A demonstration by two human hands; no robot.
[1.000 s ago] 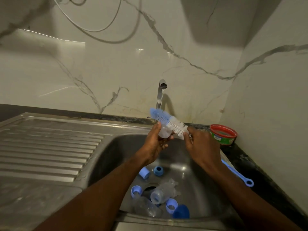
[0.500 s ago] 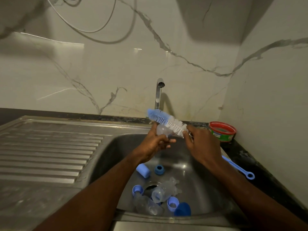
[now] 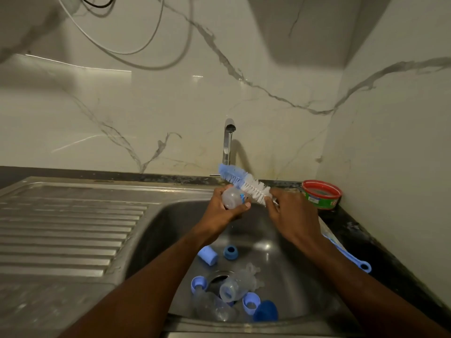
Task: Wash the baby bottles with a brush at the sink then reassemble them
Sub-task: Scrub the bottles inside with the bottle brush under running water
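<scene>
Here, over the sink (image 3: 156, 215) basin: left hand (image 3: 224, 211) curled round a clear baby bottle (image 3: 231, 197); right hand (image 3: 290, 213) grips the brush (image 3: 244, 182) at its stem — bristles (blue and white) lie against the bottle. More bottles and blue parts sit near the drain (image 3: 219, 276).

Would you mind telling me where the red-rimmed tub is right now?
In the head view, the red-rimmed tub sits on the dark counter at the right back corner of the sink, against the wall, just beyond the right hand.
</scene>
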